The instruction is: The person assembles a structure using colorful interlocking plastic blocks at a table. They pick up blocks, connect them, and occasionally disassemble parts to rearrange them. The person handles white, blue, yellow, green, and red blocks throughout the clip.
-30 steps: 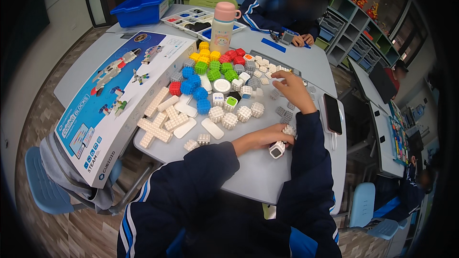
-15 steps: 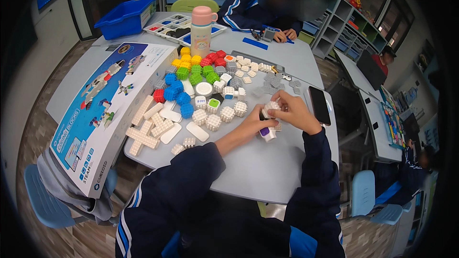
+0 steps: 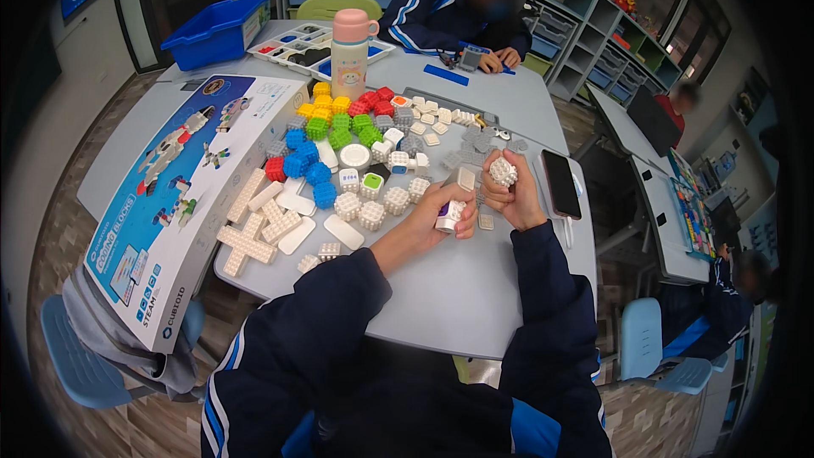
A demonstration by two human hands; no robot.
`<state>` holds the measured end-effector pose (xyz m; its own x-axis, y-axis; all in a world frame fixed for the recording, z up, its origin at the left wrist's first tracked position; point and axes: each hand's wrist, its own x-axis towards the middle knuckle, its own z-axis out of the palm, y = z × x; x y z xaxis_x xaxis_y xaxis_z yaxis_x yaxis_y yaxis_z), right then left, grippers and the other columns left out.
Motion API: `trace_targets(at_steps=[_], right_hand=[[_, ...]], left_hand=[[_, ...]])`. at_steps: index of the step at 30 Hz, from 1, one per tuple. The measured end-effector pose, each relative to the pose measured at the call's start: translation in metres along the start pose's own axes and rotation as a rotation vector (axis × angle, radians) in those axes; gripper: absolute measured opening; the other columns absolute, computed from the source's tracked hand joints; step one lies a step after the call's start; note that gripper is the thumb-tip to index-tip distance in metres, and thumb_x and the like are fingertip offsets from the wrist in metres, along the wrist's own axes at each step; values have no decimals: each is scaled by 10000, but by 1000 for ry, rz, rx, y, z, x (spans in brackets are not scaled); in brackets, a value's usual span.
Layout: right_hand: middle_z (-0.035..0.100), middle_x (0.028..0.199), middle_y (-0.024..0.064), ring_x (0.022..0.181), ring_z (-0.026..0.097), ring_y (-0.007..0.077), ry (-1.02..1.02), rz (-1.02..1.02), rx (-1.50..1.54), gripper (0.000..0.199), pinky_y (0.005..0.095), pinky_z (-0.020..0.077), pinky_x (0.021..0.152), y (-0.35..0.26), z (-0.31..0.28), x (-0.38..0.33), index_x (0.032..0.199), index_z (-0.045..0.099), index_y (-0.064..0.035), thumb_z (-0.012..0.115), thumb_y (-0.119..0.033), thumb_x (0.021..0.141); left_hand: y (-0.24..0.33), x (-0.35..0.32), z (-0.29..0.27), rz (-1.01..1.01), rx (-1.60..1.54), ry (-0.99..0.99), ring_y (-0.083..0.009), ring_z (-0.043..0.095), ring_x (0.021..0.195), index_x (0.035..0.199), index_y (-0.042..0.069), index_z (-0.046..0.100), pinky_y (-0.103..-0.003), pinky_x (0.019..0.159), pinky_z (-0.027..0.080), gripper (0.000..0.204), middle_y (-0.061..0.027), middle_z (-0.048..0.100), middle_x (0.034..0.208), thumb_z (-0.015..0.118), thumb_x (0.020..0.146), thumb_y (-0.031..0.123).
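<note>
My left hand (image 3: 421, 225) is closed around a white block with a purple panel (image 3: 448, 217). A smooth pale end piece (image 3: 462, 178) sticks up above its fingers; I cannot tell whether it joins that block. To the right, my right hand (image 3: 521, 197) grips a white studded block (image 3: 503, 171) by its fingertips, apart from the left hand's piece. A small beige tile (image 3: 486, 222) lies on the table between them. Left of my hands are several loose white studded blocks (image 3: 370, 215) and a white block with a green panel (image 3: 371, 185).
Blue blocks (image 3: 318, 173), beige studded bars (image 3: 237, 250) and grey pieces (image 3: 475, 142) lie around. A bottle (image 3: 348, 59), phone (image 3: 560, 185), large box (image 3: 161, 203) and blue bin (image 3: 216, 32) stand or lie on the table. Across sits a person (image 3: 441, 8) handling a grey device.
My hands have moved apart. The studded block has come away from the left hand's piece with my right hand. The purple-panelled block has shifted up and left with my left hand.
</note>
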<state>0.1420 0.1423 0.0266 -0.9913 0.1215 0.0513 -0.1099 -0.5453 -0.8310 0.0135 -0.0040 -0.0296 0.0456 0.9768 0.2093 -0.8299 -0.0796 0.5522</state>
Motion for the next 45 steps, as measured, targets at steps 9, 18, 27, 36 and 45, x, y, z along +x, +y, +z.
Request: trace_targets(at_steps=[9, 18, 27, 36, 45], right_hand=[[582, 693, 17, 579, 512, 86, 338, -40, -1040, 298, 239, 380, 508, -6, 18, -3, 902, 588, -65, 557, -356, 958], [593, 665, -7, 609, 525, 77, 259, -93, -1064, 280, 254, 408, 550, 11, 11, 4, 782, 595, -54, 674, -289, 912], [595, 722, 10, 628, 523, 65, 212, -168, -793, 240, 232, 395, 555, 23, -1, 5, 807, 615, -39, 534, -215, 950], [652, 763, 9, 555, 541, 70, 357, 225, -1205, 271, 219, 386, 498, -11, -9, -1, 896, 660, -26, 608, -292, 887], [650, 1115, 100, 783, 643, 136, 566, -194, -495, 592, 226, 464, 606, 3, -22, 31, 1390, 406, 63, 608, -277, 949]], left_hand=[[-14, 8, -2, 176, 484, 310, -165, 585, 592, 1127, 32, 359, -327, 557, 484, 382, -93, 586, 814, 654, 894, 102], [-11, 5, 0, 190, 638, 261, -162, 602, 619, 1096, 63, 334, -296, 570, 477, 441, -85, 579, 866, 702, 855, 77], [3, -2, -1, 44, 224, 183, -148, 550, 595, 1035, 59, 402, -337, 558, 447, 331, -83, 550, 809, 628, 805, -18], [-4, 4, -8, -31, 298, 293, -150, 561, 598, 1094, 21, 418, -357, 564, 467, 354, -69, 535, 747, 637, 816, 16], [-9, 6, -6, -114, 426, 346, -156, 610, 632, 1097, 33, 431, -308, 594, 503, 426, -67, 551, 904, 729, 793, 61]])
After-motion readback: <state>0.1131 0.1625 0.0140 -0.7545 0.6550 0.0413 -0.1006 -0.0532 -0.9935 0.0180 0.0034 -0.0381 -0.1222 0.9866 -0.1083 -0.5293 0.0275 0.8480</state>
